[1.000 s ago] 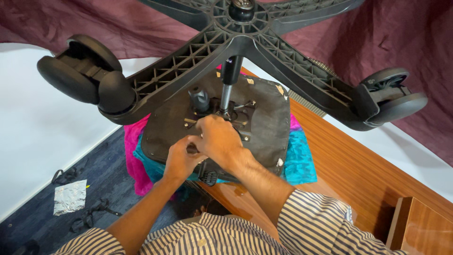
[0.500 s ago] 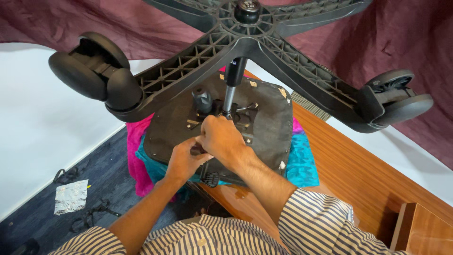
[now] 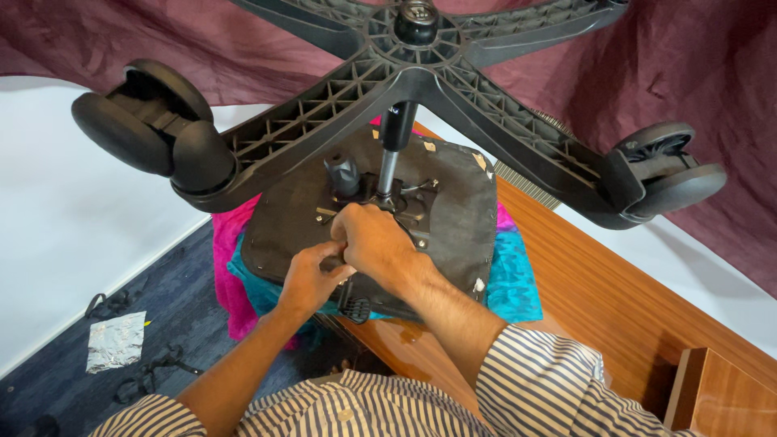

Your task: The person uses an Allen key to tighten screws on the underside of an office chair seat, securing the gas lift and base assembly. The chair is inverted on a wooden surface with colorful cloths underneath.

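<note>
One upturned office chair on a wooden table (image 3: 615,299) — black star base (image 3: 421,77) up top with two casters visible, left (image 3: 150,121) and right (image 3: 668,166), one gas column (image 3: 392,150) down to the seat underside (image 3: 453,210), lying on one pink-and-teal cloth (image 3: 514,279). Two hands at the seat mechanism (image 3: 409,202) — right hand (image 3: 376,243) fingers curled, pressed on the plate; left hand (image 3: 312,279) clenched on a small dark part just beside it, which part I cannot tell. One foil scrap (image 3: 116,341) on the floor.
</note>
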